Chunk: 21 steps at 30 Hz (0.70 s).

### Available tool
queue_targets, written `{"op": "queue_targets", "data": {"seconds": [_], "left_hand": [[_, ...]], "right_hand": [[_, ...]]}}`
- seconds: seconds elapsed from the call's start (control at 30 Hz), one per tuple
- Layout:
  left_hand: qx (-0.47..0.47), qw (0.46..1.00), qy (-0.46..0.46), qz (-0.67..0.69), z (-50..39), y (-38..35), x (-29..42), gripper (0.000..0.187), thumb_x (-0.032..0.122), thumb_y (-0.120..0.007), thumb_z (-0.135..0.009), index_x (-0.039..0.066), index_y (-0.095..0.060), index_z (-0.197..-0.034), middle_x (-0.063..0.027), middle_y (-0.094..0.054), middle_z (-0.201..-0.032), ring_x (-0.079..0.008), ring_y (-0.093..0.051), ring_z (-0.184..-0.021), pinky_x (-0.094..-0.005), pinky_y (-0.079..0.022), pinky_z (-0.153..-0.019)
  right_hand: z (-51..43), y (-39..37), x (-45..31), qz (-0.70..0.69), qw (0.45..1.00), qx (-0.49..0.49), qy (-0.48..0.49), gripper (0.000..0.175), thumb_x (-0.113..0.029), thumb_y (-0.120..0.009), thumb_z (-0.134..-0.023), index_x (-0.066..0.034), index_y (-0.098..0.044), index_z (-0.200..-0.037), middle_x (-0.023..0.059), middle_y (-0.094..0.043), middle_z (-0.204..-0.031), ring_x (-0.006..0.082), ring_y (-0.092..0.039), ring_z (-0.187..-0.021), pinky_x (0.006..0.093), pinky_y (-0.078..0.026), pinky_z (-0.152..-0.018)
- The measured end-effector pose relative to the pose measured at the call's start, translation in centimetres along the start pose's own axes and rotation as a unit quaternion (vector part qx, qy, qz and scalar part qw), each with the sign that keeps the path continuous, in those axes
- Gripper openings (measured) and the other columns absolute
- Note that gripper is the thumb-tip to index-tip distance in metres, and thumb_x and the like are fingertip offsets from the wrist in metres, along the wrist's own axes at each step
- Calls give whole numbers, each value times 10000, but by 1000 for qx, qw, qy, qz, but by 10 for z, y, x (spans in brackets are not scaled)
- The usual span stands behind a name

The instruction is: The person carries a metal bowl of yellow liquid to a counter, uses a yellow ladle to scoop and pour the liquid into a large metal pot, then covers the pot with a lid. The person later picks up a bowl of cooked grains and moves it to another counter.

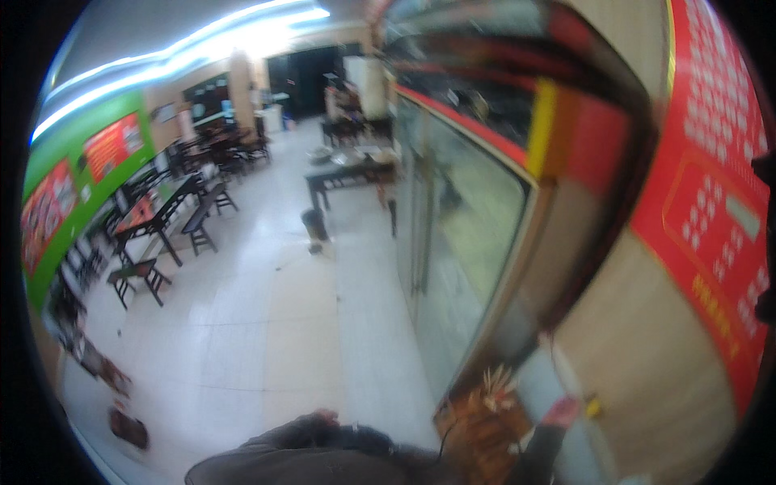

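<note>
Low in the head view, my left hand (328,416) shows as a small blurred patch beyond my dark sleeve, over the floor. Whether it holds anything cannot be made out. My right hand (561,411) reaches out to the right, past a brown wooden surface (485,427), towards the wall. Just beyond its fingers is a small yellow object (593,407); blur hides whether they touch. A bunch of pale thin sticks (498,388) stands or lies at the far end of the wooden surface.
A tall glass-door display fridge (473,224) stands ahead on the right, beside a wall with a red printed poster (697,182). Dark wooden tables (163,209) and benches (140,277) line the left. Further ahead are a dish-laden table (348,170) and a dark bin (314,225) on the tiled floor (297,327).
</note>
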<state>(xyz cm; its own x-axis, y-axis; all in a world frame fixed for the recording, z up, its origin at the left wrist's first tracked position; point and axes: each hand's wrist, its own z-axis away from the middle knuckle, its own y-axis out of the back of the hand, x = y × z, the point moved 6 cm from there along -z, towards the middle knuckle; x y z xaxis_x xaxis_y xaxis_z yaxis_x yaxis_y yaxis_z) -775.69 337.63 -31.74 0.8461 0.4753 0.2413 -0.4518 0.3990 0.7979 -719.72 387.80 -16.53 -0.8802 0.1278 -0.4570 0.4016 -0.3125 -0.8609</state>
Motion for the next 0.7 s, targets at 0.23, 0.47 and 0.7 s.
{"op": "queue_targets", "data": {"seconds": [0.23, 0.47, 0.7], "left_hand": [[49, 977, 9, 210, -35, -8, -13, 452, 404, -630, -833, 73, -621, -1140, -159, -649, -1102, -329, -589, -1087, -440, -471, -917], [21, 924, 42, 378, -19, 4, -20, 281, 271, -515, -912, 68, -578, -1096, -173, -628, -1033, -340, -598, -981, -459, -500, -835], [30, 582, 188, 790, 57, -7, -38, 378, 250, -457, -959, -8, -463, -1235, -202, -590, -1085, -357, -587, -995, -461, -521, -823]], "right_hand": [[-29, -14, 28, 40, 995, -45, -74, 211, -283, -607, -911, -81, -596, -970, 8, -601, -747, 137, -577, -680, 252, -510, -632], [-93, -35, 130, -55, 968, -204, -132, 130, -185, -491, -929, -108, -551, -842, 35, -553, -770, 153, -564, -732, 301, -506, -660], [-65, -80, 140, 76, 988, -35, -128, 155, -165, -592, -906, -144, -588, -1060, 15, -621, -952, 140, -582, -854, 271, -525, -724]]}}
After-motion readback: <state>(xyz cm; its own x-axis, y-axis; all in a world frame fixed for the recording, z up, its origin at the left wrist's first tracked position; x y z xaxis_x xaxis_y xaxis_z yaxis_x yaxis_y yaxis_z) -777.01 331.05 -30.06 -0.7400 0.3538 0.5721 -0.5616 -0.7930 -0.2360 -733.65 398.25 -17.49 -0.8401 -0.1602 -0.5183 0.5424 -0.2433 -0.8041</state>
